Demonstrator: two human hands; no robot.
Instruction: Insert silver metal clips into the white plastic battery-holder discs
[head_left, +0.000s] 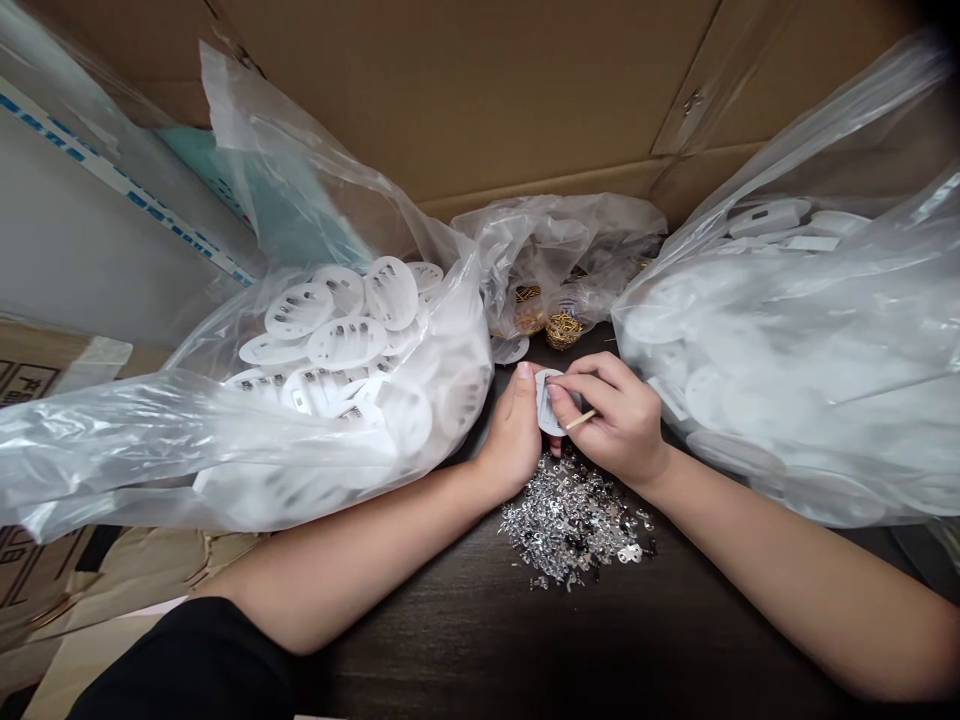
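Observation:
My left hand (516, 430) grips a white round plastic disc (545, 402) from its left side, fingers curled round its edge. My right hand (616, 417) pinches at the disc's face from the right and also holds a thin wooden stick (580, 421) between its fingers. Just below both hands lies a heap of small silver metal pieces (574, 520) on the dark table (480, 620).
A clear bag of white discs with metal contacts (337, 330) lies open at left. A second big clear bag of white parts (795, 340) lies at right. Behind the hands a smaller bag holds gold-coloured metal bits (562, 328). Cardboard walls (480, 100) enclose the back.

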